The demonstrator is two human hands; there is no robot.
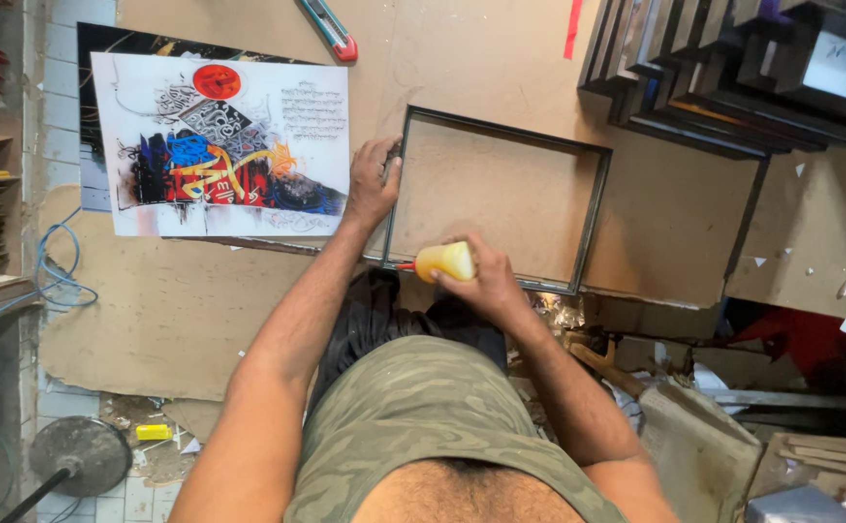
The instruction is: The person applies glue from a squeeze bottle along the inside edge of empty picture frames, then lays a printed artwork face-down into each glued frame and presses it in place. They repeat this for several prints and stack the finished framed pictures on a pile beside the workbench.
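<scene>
Gripping a yellow glue bottle at the near-left corner of a dark rectangular frame.
Right hand is closed around the bottle; left hand presses flat, fingers spread, on the frame's left rail, beside a colourful print.

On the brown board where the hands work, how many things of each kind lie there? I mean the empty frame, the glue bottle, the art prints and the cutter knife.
Empty dark frame, steadied by the left hand: 1
Yellow glue bottle, held in the right hand: 1
Colourful art print: 1
Cutter knife: 1
Total: 4
</scene>
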